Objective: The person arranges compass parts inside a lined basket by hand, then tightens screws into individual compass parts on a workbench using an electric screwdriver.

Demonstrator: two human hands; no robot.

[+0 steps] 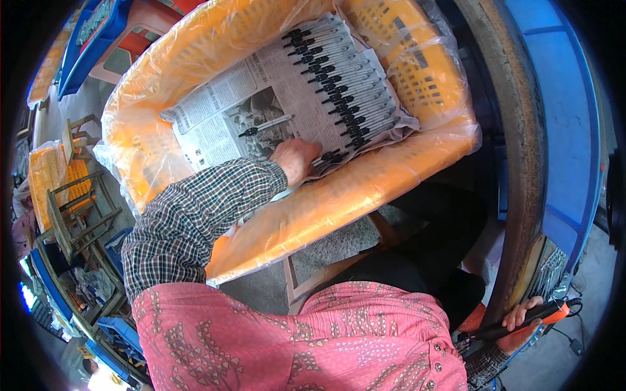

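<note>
Inside a yellow plastic basket (417, 156) lined with clear film, a row of slim silver rods (365, 78) with black ends lies side by side on newspaper (215, 98). One more such rod (270, 125) rests apart from the row, over the newspaper's dark picture. My left hand (297, 159) reaches in at the basket's near side, fingers curled closed at the black end of a rod (331, 156); its fingertips are partly hidden. Far to the right and low, my right hand (521, 319) is wrapped round a black and orange corded hand tool (551, 316).
A rusty metal edge (521, 150) curves along the right, beside a blue panel or tray (564, 130). Thin metal pieces (551, 274) are bunched near the tool. Wooden stools (81, 215), another yellow basket (55, 176) and a blue bin (94, 39) stand at the left.
</note>
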